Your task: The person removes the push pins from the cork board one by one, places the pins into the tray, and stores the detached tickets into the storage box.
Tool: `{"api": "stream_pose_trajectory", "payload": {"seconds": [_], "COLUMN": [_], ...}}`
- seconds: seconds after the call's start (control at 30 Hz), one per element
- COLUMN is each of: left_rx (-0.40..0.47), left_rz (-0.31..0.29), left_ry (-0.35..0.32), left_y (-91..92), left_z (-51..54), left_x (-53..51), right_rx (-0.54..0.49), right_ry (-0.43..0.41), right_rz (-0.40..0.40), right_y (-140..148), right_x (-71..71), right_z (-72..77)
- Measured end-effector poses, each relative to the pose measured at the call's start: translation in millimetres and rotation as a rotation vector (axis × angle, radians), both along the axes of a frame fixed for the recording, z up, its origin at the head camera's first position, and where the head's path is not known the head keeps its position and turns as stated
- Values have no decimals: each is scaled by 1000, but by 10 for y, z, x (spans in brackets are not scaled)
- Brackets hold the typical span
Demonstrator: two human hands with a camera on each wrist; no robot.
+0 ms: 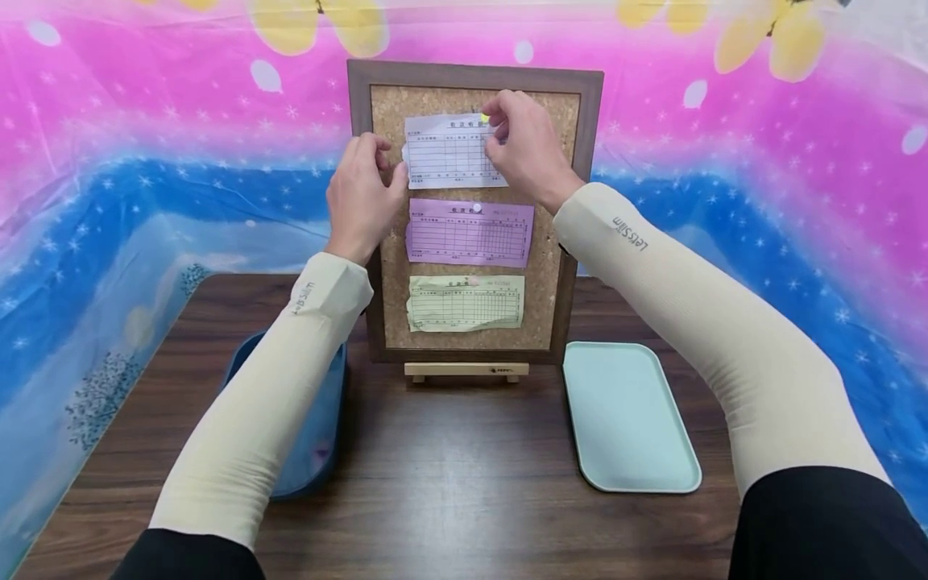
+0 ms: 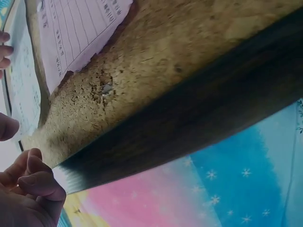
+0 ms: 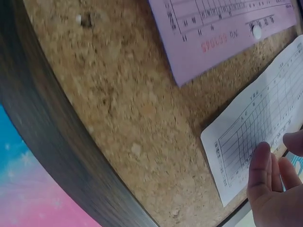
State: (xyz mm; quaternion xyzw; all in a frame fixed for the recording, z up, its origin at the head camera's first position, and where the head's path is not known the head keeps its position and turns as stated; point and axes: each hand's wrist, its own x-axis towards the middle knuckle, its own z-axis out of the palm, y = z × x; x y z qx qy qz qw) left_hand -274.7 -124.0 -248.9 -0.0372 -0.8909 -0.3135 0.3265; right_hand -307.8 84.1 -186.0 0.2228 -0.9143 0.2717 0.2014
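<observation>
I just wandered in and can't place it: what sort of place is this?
Probably a makeshift tabletop work area, though little of the room shows: brightly printed cloth hangs behind a wood-grained table, and a framed corkboard holding paper slips stands on it.

Head: above, forward-down, whole board (image 1: pixel 542 282)
Left wrist: close, sideways, left edge (image 2: pixel 189 118)
Right wrist: close, tilted, right edge (image 3: pixel 42 90)
Wrists share: purple slip (image 3: pixel 222 42), white slip (image 3: pixel 255 118)
</observation>
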Motion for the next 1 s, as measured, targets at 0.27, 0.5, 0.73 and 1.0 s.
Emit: {"api": "stream_pose_trajectory", "payload": {"seconds": [0.27, 0.5, 0.73, 1.0], "left_rx": [31, 48, 37, 45], "left_rz": [30, 12, -12, -32], "left_ry": [-56, -47, -30, -26], "left_y": [77, 127, 162, 202], "left_z": [71, 84, 95, 125], "left_x": [-84, -110, -128, -111], "right_rx": [70, 101, 90, 111], "right_ry": [-13, -20, -17, -10], "right_rz": [-46, -80, -93, -146], "right_y": [-55, -81, -115, -130], "right_x": [-33, -70, -135, -131], "right_z": [66, 106, 141, 189]}}
